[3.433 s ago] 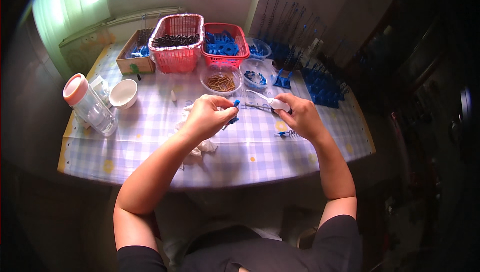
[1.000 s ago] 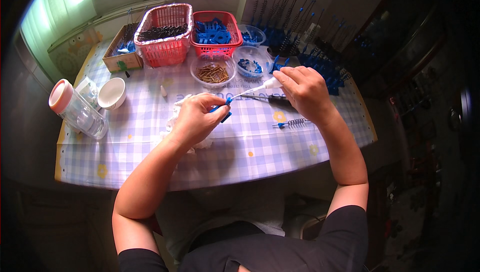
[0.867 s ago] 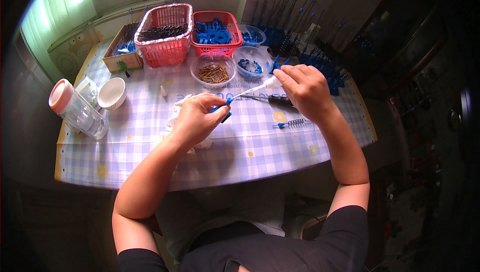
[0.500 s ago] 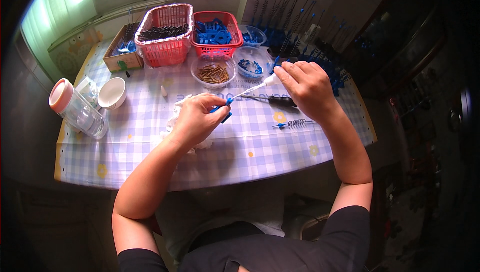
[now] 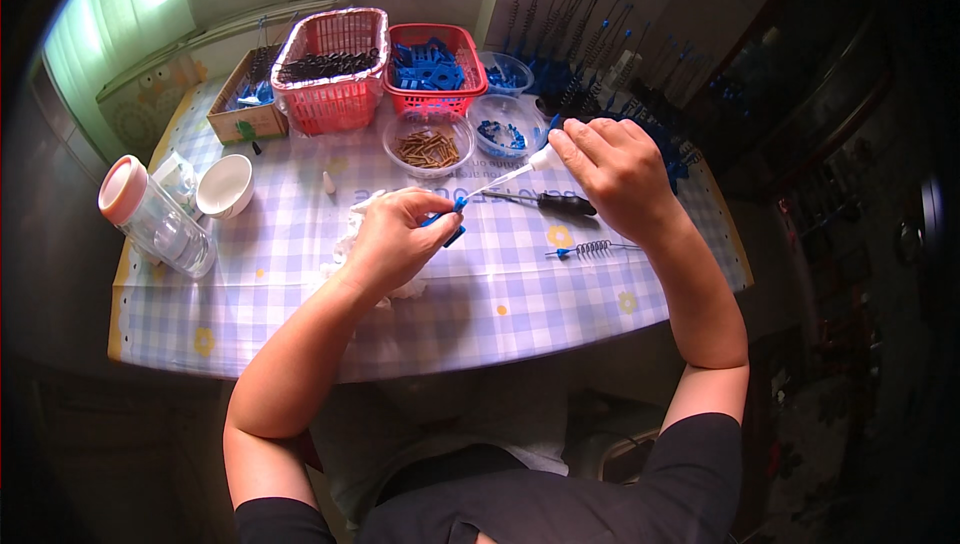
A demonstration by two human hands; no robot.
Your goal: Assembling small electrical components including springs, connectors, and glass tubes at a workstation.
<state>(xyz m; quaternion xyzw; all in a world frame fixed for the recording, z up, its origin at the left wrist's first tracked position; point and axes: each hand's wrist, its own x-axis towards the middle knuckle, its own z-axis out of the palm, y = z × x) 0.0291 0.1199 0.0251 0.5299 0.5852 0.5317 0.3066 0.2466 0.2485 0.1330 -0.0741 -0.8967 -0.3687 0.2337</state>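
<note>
My left hand [image 5: 385, 244] pinches a small blue plastic part [image 5: 455, 236] between thumb and fingers above the tablecloth. My right hand [image 5: 618, 172] is closed around a white squeeze bottle [image 5: 543, 159] with a long thin nozzle, tilted down to the left. The nozzle's tip meets the top of the blue part, or comes very close to it. Under the right wrist lies a black coil spring [image 5: 593, 249] with a blue tip on its left end. A black-handled screwdriver [image 5: 566, 204] rests just beyond the spring. Crumpled white tissue [image 5: 408, 289] is partly hidden beneath my left hand.
Along the back stand a cardboard box [image 5: 222, 126], two red baskets [image 5: 340, 109] [image 5: 433, 102], and clear bowls with brass screws [image 5: 428, 150] and blue pieces [image 5: 500, 136]. A water bottle [image 5: 165, 224] and white cup [image 5: 225, 187] stand left. Upright springs [image 5: 580, 39] crowd the back right.
</note>
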